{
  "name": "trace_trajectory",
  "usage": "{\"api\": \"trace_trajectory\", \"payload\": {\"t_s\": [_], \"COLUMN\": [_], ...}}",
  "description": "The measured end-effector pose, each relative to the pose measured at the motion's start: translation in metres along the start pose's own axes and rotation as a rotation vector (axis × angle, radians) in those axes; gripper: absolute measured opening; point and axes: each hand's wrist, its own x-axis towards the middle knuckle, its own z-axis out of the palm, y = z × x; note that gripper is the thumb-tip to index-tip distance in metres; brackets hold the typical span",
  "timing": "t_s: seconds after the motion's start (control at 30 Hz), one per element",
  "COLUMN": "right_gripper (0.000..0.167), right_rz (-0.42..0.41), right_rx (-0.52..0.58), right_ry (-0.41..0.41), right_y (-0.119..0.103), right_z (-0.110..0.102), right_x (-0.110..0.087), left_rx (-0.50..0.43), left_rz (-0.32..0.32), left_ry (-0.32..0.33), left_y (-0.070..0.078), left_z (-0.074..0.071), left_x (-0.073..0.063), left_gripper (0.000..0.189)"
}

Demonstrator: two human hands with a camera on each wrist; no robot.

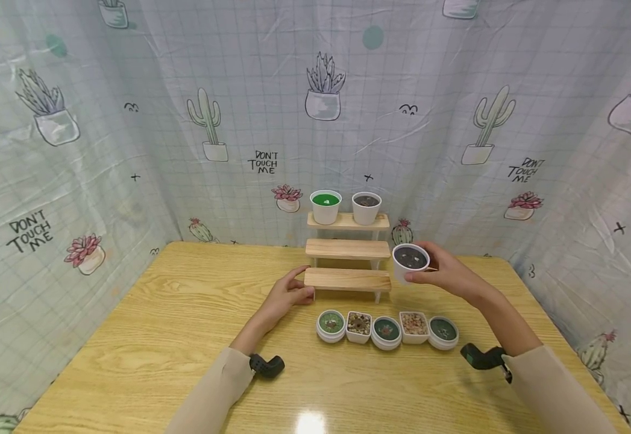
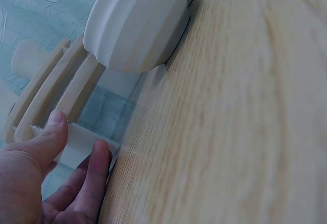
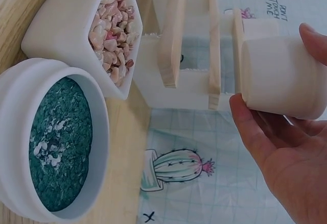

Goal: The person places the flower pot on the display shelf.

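Note:
My right hand (image 1: 448, 272) holds a white round pot (image 1: 410, 258) with dark grey filling, lifted beside the right end of a three-step wooden shelf (image 1: 348, 278). In the right wrist view the thumb and fingers (image 3: 250, 134) are around the side of this pot (image 3: 278, 75). At the shelf's other end, my left hand (image 1: 285, 296) grips the lowest step; in the left wrist view its thumb (image 2: 57, 124) lies on the step's end and fingertips are at the white side support (image 2: 84, 142). A green-filled pot (image 1: 325, 208) and a grey-filled pot (image 1: 366, 209) stand on the top step.
Several small pots stand in a row in front of the shelf, among them a square pot of pinkish pebbles (image 1: 414, 327) and a round pot with dark green filling (image 1: 443, 333). A cactus-print curtain (image 1: 239, 120) hangs behind the wooden table (image 1: 174, 325).

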Motion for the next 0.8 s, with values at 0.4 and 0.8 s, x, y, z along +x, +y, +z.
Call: {"api": "trace_trajectory", "payload": {"t_s": [0.4,0.8], "right_gripper": [0.064,0.066], "right_rz": [-0.008,-0.006], "right_rx": [0.003,0.001], "right_ry": [-0.025,-0.028], "right_y": [0.000,-0.006], "right_z": [0.002,0.006], "right_x": [0.008,0.016], "left_rx": [0.003,0.010], "left_rz": [-0.004,-0.002], "left_ry": [-0.004,-0.007], "left_y": [-0.001,0.000], "left_z": [-0.002,-0.001], "left_x": [0.001,0.001], "left_gripper": [0.072,0.074]}}
